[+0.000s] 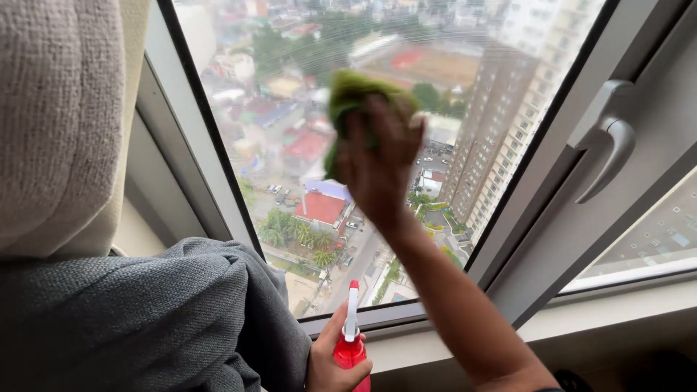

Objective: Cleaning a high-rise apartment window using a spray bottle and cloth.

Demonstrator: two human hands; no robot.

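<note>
Window pane (pixel 290 145), cloth (pixel 356 94) under fingers (pixel 385 123)

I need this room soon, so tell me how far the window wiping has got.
Done: cannot tell. In hand: right hand presses a crumpled green cloth on the glass pane; left hand holds a red spray bottle. Left: pane's lower part looks hazy.

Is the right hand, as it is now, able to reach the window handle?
Probably yes. The right hand presses a green cloth on the glass, and the window handle is on the frame to its right, with nothing between them.
</note>
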